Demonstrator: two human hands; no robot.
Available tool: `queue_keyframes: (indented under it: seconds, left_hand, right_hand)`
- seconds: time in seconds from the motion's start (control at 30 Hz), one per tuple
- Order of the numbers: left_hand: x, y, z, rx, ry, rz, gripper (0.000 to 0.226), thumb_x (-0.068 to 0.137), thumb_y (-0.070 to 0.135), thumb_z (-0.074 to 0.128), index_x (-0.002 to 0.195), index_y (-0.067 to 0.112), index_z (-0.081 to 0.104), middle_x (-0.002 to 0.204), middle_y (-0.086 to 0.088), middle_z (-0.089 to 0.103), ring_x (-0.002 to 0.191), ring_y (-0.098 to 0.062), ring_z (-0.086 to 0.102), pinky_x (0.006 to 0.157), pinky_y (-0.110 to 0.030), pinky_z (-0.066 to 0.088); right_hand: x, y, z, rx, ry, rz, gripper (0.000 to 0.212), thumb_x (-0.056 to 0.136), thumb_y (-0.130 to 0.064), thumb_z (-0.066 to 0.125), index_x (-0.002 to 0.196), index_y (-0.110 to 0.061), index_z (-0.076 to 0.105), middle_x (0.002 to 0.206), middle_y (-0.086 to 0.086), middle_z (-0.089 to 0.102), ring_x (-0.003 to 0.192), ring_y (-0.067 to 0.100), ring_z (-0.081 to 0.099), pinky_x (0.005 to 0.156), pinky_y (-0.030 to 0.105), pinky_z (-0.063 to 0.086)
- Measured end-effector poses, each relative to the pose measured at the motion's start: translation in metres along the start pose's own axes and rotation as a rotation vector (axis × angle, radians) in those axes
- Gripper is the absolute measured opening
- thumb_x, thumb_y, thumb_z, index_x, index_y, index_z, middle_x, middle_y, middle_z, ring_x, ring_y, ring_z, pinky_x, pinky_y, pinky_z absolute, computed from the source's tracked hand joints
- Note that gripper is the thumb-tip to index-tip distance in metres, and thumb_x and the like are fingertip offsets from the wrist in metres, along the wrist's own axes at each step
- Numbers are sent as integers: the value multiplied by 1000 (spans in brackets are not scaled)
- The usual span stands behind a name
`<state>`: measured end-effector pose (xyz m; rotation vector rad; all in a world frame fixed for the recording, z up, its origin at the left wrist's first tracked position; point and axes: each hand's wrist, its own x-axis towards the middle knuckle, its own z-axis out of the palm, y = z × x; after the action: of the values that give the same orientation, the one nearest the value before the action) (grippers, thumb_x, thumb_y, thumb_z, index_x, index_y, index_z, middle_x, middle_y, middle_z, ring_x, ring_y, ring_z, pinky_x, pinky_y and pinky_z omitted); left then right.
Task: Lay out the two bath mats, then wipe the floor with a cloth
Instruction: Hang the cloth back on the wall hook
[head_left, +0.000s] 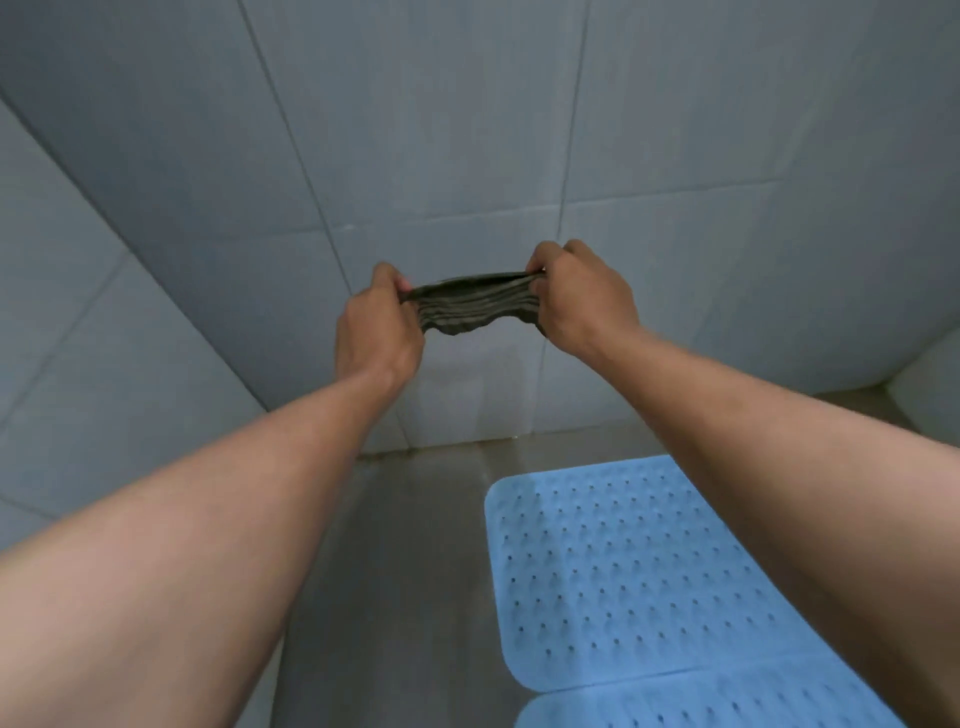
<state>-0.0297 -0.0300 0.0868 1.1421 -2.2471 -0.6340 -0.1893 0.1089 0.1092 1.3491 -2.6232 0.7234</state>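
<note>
At lower right the far bath mat (623, 561) and near bath mat (701, 704), cut by the frame and partly behind the right forearm (789, 447), lie edge to edge; mid-frame, left hand (376, 327) and right hand (582, 299) each pinch one end of the bunched cloth (478, 304).

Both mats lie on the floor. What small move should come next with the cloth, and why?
Probably lower the cloth to the bare floor left of the far mat and near mat. Both lie flat, edge to edge, while the left hand and right hand pinch the cloth stretched in the air before the wall; wiping is not yet begun.
</note>
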Motion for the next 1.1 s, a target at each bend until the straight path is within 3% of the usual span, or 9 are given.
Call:
queue_keyframes:
  seconds: [0.2,0.3,0.4,0.47,0.7,0.83,0.93,1.1]
  left_hand:
    - [15,141,-78,-30,-5,79,6,94,21,54,95,27,55,97,-4,72,86,-30,65,73,-35,53]
    - [30,208,-112,-81,-46,91,4,92,24,60,92,27,62,94,-2,74,84,-26,68,72,-34,55]
    - [46,272,-146,-167,-81,112,5,87,27,64,86,27,69,83,0,74,79,-25,71,75,-40,60]
    - [58,318,-166,-178,-88,145,5,87,26,66,86,26,71,84,-2,75,82,-27,70,77,-37,59]
    - [101,456,-226,-267,-93,225,5,82,20,74,82,25,72,92,-3,75,90,-25,69,86,-34,57]
    - [122,525,-254,-417,-152,211,7,70,18,76,71,23,71,81,1,75,78,-24,73,77,-38,62]
    - [130,575,-268,-449,-230,238,11,72,12,75,71,22,71,83,0,74,74,-27,73,75,-39,63]
    - [133,654,-272,-480,-296,294,16,77,10,69,77,25,74,88,3,74,84,-21,70,80,-32,61]
  right_hand:
    - [19,7,-162,164,22,207,12,92,-22,50,98,-23,60,90,-4,51,82,25,53,54,27,37]
    - [26,12,-243,168,62,231,14,91,-23,52,99,-22,63,84,-7,49,75,19,50,46,14,36]
    - [33,15,-318,24,117,177,13,91,-24,53,97,-24,65,92,-3,51,90,28,56,66,28,38]
    - [39,19,-365,-41,155,183,14,92,-26,52,98,-25,64,96,-1,52,96,32,56,71,33,36]
    - [74,19,-504,-161,283,251,15,94,-26,51,101,-23,65,107,3,61,101,32,59,73,34,41]
    - [87,19,-575,-223,326,331,14,92,-23,53,101,-26,64,109,1,64,100,30,60,71,32,39]
    - [88,21,-623,-242,350,400,15,94,-23,52,102,-27,65,110,0,64,101,30,60,73,31,38]
    - [88,34,-692,-303,383,527,17,91,-19,55,100,-24,68,114,2,66,104,31,61,76,30,43]
